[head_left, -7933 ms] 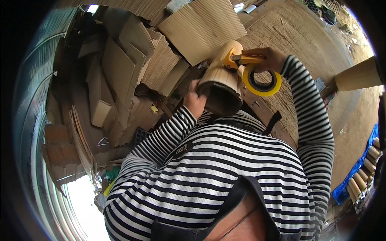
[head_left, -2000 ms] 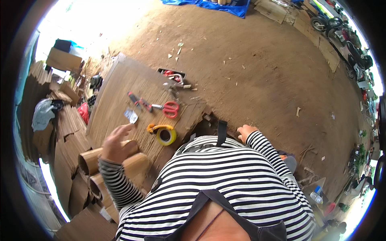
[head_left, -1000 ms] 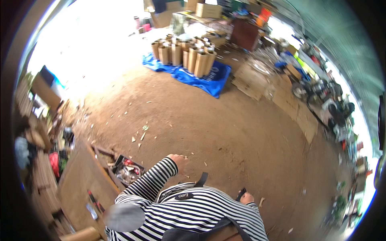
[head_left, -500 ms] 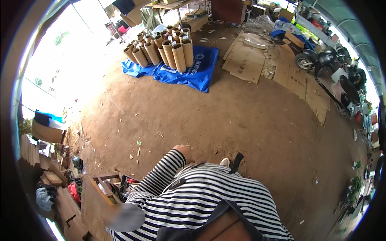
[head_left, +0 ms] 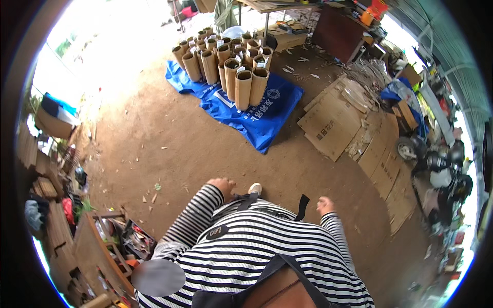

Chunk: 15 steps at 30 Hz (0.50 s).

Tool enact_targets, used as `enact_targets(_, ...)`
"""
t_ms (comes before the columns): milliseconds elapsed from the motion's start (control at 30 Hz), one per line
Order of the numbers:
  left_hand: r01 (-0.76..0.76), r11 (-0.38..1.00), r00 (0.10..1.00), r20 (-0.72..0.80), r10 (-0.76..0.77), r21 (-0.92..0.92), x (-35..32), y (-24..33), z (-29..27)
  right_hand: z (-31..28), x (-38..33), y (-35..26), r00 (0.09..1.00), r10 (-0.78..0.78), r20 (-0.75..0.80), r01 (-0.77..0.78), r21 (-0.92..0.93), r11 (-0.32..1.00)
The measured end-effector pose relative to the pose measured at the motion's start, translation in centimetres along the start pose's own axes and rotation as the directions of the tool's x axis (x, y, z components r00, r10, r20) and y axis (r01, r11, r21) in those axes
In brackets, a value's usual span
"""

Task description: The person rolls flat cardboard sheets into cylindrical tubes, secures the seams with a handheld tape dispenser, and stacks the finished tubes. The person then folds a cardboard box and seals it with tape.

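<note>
Both hands empty: left hand [head_left: 222, 185] loosely curled, right hand [head_left: 324, 204] spread. Cardboard tubes [head_left: 243, 88] upright on blue tarp [head_left: 259, 115], well ahead; likely light, stiff, crushable; grasp mid-body.

The one view sat on my head and looked steeply down my striped shirt [head_left: 257, 256] to the dirt floor [head_left: 169, 149] well below. It faced ahead toward the blue tarp [head_left: 257, 113] with cardboard tubes [head_left: 241, 77], farther off. The fisheye bent everything near its rim.
</note>
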<state>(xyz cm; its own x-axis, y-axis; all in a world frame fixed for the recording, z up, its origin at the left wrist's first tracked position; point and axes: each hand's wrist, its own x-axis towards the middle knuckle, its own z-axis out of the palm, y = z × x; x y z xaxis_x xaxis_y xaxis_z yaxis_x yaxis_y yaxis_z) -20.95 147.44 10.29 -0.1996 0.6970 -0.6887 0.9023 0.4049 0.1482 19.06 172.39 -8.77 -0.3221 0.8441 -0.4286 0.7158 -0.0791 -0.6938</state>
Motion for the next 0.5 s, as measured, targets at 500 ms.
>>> enact_targets(500, -0.203, 0.941, 0.976, -0.132, 0.173, -0.272, 30.8, -2.6, -17.1, -7.9, 26.3, -2.1, 0.891, 0.251, 0.379, -0.057, -0.454, 0.889)
